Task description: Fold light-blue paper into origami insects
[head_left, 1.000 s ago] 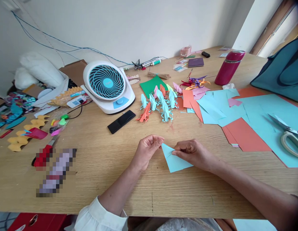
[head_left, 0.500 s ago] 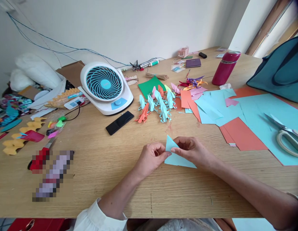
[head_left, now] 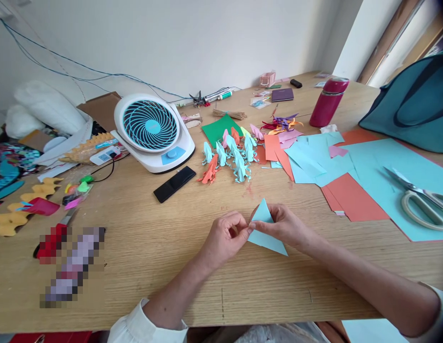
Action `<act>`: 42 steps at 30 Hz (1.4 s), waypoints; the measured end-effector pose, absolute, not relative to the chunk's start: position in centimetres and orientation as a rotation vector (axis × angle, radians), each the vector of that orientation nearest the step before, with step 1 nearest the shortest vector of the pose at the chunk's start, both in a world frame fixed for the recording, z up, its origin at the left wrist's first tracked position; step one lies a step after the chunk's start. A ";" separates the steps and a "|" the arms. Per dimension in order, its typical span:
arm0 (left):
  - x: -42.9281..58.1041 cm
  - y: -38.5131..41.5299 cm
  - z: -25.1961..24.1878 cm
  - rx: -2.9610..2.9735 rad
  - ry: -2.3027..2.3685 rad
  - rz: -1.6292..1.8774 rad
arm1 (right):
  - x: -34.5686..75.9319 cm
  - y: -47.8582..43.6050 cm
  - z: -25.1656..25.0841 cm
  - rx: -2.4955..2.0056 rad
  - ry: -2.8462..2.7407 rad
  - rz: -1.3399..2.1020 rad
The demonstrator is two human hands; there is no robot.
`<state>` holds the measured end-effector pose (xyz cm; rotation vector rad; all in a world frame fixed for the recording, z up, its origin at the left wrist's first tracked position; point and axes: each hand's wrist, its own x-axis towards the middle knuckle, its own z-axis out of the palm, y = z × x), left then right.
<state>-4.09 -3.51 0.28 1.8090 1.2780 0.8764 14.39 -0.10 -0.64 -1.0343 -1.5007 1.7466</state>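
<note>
Between my two hands is a light blue sheet of paper [head_left: 267, 241], folded into a triangular shape with one corner pointing up. My left hand [head_left: 226, 236] pinches its left edge between thumb and fingertips. My right hand [head_left: 286, 226] grips it from the right, thumb across the front and fingers behind, hidden by the paper. Just beyond my hands stand several folded paper figures with curled strips, light blue ones [head_left: 240, 166] and an orange one [head_left: 209, 170] among them.
A white fan [head_left: 153, 133] and a black phone [head_left: 175, 184] are at the left. Scissors [head_left: 417, 193] lie on light blue sheets at the right, near orange paper [head_left: 360, 197]. Behind are a magenta bottle [head_left: 327, 105] and a teal bag [head_left: 407, 109]. A red-handled knife [head_left: 53, 240] lies far left.
The folded paper has turned in my hands, so its upper corner has shifted right and more of its upper face shows. The whole view has shifted slightly.
</note>
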 end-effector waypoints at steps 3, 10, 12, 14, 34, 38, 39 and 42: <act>-3.8 -3.8 0.4 1.859 1.249 0.892 | 14.3 -0.3 -0.4 -1.075 -1.482 1.762; -3.6 -4.1 0.7 1.913 1.187 0.957 | 14.1 -0.8 0.0 -1.093 -1.468 1.745; -3.6 -4.1 0.6 1.903 1.173 0.958 | 14.1 -0.9 0.2 -1.060 -1.425 1.768; -3.6 -4.2 0.5 1.895 1.170 0.961 | 14.1 -0.8 0.6 -0.996 -1.350 1.801; -4.0 -3.8 0.6 1.795 1.131 0.922 | 16.1 1.3 1.1 -0.987 -0.967 1.739; -4.2 -3.6 0.5 1.744 1.118 0.928 | 17.1 2.0 1.0 -0.948 -0.856 1.603; -4.2 -3.5 0.5 1.725 1.120 0.932 | 17.1 2.0 0.9 -0.959 -0.900 1.594; -4.3 -3.4 0.4 1.645 1.148 0.959 | 16.8 1.4 0.9 -0.969 -1.182 1.642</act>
